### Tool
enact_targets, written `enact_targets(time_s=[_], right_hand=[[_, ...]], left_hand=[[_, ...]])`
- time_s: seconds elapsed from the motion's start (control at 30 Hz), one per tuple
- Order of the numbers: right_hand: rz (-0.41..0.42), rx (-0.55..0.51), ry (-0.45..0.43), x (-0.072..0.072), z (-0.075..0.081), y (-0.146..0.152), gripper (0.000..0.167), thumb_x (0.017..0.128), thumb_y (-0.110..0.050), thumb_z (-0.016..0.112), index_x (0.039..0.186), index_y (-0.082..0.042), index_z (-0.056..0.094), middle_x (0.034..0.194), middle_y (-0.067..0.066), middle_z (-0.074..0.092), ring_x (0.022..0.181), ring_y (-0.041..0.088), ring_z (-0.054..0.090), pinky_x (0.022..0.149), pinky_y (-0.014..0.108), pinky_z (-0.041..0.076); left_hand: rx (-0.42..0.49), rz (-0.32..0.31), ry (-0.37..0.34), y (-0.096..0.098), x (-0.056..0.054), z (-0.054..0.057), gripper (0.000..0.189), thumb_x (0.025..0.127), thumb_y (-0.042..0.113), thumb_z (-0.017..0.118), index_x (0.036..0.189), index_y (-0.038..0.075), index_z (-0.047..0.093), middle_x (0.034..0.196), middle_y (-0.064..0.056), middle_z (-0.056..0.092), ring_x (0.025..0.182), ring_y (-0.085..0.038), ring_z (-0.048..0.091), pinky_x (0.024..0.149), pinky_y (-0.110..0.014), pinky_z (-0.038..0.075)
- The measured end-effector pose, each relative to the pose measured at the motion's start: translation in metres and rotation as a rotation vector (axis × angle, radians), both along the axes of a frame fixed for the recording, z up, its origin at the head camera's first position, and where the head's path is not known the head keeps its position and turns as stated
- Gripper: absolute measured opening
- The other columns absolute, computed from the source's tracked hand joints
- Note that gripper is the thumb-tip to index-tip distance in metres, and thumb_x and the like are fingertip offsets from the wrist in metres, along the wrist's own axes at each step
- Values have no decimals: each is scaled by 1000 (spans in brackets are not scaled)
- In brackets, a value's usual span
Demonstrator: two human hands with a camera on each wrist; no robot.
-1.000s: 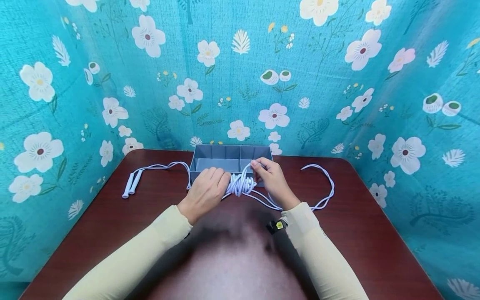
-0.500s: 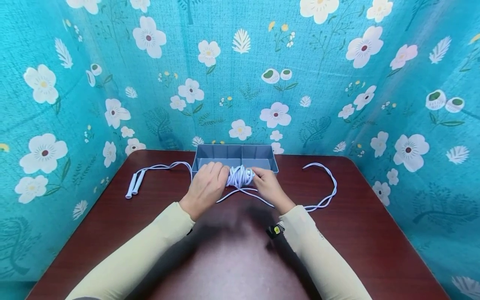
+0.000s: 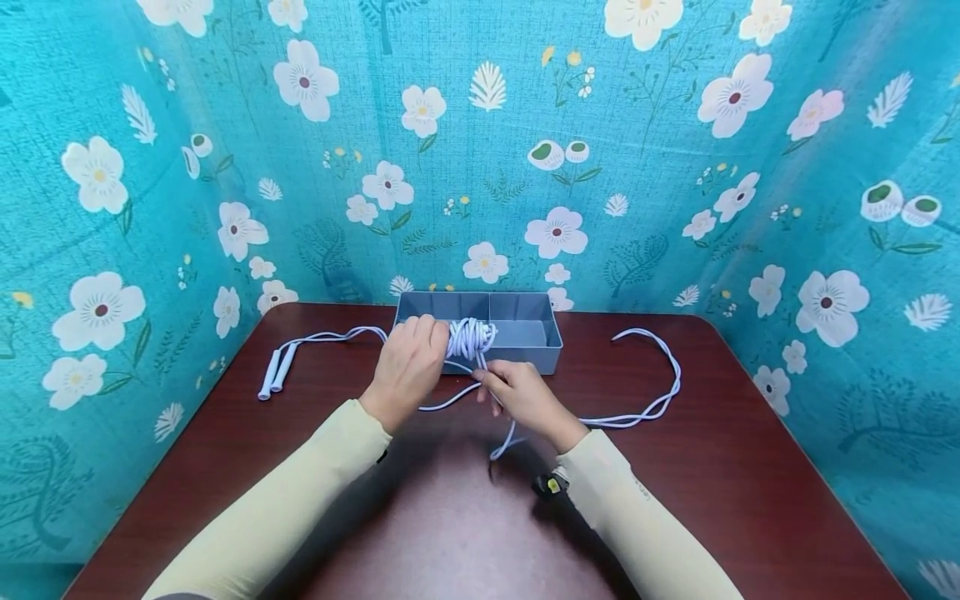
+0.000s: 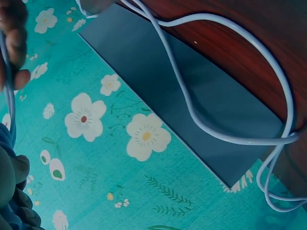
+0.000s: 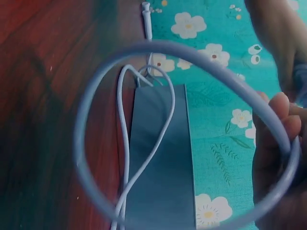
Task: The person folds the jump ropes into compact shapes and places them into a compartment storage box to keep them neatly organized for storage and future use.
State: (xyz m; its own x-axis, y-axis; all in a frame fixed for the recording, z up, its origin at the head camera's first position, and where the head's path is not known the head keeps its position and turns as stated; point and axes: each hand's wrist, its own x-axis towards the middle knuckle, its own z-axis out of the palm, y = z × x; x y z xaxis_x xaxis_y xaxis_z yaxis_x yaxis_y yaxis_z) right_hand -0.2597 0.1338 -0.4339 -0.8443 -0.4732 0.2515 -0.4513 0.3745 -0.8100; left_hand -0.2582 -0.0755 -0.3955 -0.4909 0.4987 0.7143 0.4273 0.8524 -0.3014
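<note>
A pale lavender jump rope lies partly wound into a bundle (image 3: pixel 471 337) in front of the grey box. My left hand (image 3: pixel 408 362) grips the bundle's left end, its fingers curled round it. Just below and right of the bundle, my right hand (image 3: pixel 521 398) pinches a strand that runs down from it. In the right wrist view a large loop of the rope (image 5: pixel 88 120) hangs from the right hand's fingers (image 5: pixel 279 108). Two rope handles (image 3: pixel 277 372) rest at the table's left. The bundle's left end is hidden by the left hand.
Behind the bundle stands a grey divided box (image 3: pixel 542 357) on the dark red table (image 3: pixel 720 467). A loose rope length (image 3: pixel 667 362) curves over the table's right side. A blue flowered curtain (image 3: pixel 480 192) surrounds the back and sides.
My right hand has moved from the bundle's right end down towards me, drawing a strand with it. The bundle has shifted slightly left and up in the left hand's grip.
</note>
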Motion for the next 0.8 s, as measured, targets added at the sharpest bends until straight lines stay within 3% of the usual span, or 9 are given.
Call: enact_targets(time_s=[0.2,0.33,0.47,0.6,0.8], right_hand=[[36,3,-108,12,4,-1,19,91,-28,70,93,-9,68,62,6,63,46,23,58,44,36,50],[45,25,-123,21,9,-4,24,84,-25,77,100,-11,67,59,4,63,46,20,60,47,39,52],[70,50,-60,30,14,-5,21,85,-19,75,102,-11,67,59,1,62,46,16,60,47,38,52],[67,87,58,35,23,-4,12,87,-21,73,92,-15,65,58,-4,61,45,11,58,45,30,49],[37,124,196,36,36,1,13,90,-23,70,81,-17,63,57,-8,57,46,5,55,45,26,48]], left_hand=[[-5,47,-37,-1,-6,-3,16,90,7,63,101,-3,59,77,-12,49,66,-25,45,54,-33,40],[-2,76,-42,-3,-9,-5,17,89,7,65,100,-4,59,77,-13,50,66,-26,47,54,-34,42],[1,101,-38,-7,-14,-7,13,90,6,64,98,-3,58,76,-13,49,65,-27,47,53,-35,41],[0,93,-40,-9,-16,-8,11,90,5,63,97,-3,58,75,-13,49,65,-27,47,52,-36,41],[-25,64,-26,-9,-13,-12,8,92,4,58,96,-2,58,77,-12,49,66,-26,46,53,-36,39]])
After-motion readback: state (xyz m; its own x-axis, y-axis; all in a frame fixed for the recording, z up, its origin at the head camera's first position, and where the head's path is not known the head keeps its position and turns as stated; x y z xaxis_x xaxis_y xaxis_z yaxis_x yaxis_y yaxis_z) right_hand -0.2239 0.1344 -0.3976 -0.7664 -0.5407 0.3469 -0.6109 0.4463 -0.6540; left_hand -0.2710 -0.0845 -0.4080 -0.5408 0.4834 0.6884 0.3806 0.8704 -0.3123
